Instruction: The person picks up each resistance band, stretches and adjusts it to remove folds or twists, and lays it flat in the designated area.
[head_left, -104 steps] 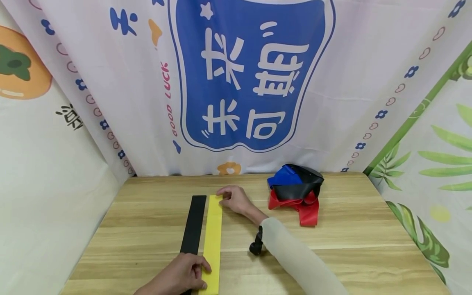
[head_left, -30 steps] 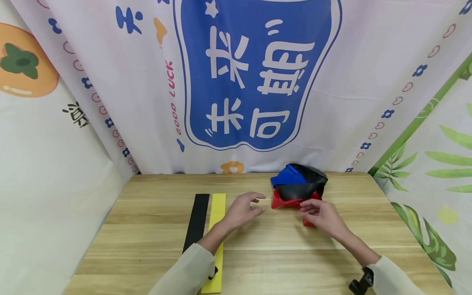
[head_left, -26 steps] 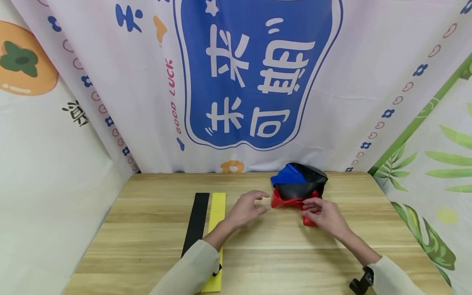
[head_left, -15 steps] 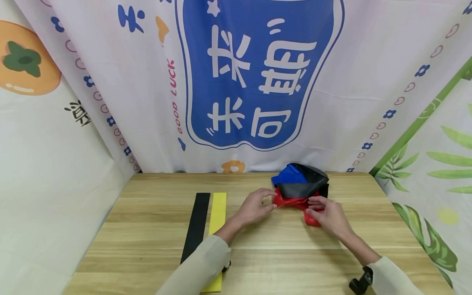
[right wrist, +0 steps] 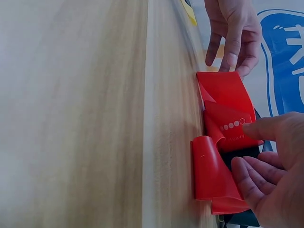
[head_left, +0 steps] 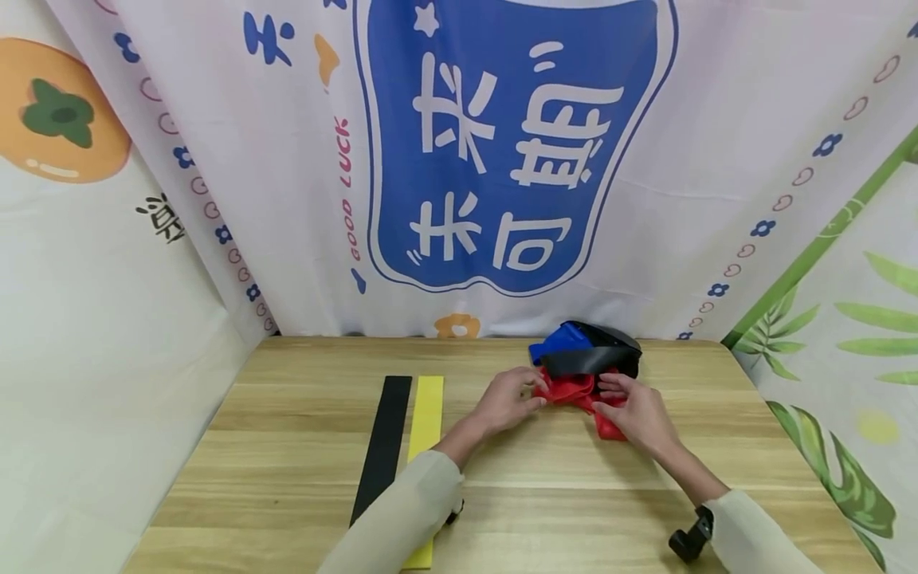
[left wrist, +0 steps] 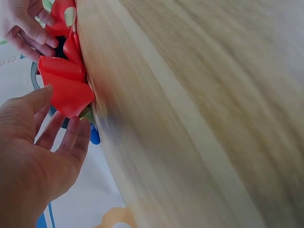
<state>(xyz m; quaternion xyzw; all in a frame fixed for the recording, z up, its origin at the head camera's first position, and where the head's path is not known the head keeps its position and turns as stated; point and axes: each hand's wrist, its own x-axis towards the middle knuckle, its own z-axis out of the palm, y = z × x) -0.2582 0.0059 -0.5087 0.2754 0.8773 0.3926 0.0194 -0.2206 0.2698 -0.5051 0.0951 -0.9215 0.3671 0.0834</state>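
Observation:
In the head view a red band [head_left: 571, 388] lies bunched at the back right of the table, below a black band [head_left: 584, 361] and a blue band [head_left: 566, 340]. My left hand [head_left: 508, 399] is at the red band's left end, its thumb and loosely bent fingers apart; in the left wrist view they touch or nearly touch the red band [left wrist: 66, 88]. On the other side, my right hand [head_left: 643, 414] has its thumb against the printed part of the red band [right wrist: 230, 123] in the right wrist view, fingers spread beside the folds. Neither hand shows a closed grip.
A flat black strip [head_left: 383, 438] and a flat yellow strip [head_left: 427, 414] lie side by side left of centre on the wooden table [head_left: 545, 510]. My left forearm passes over part of them. A printed cloth [head_left: 308, 199] hangs behind the table's back edge.
Both hands have come from the strips to the red band. Lately my left hand has moved right against it; the red folds and the black band over them have shifted slightly.

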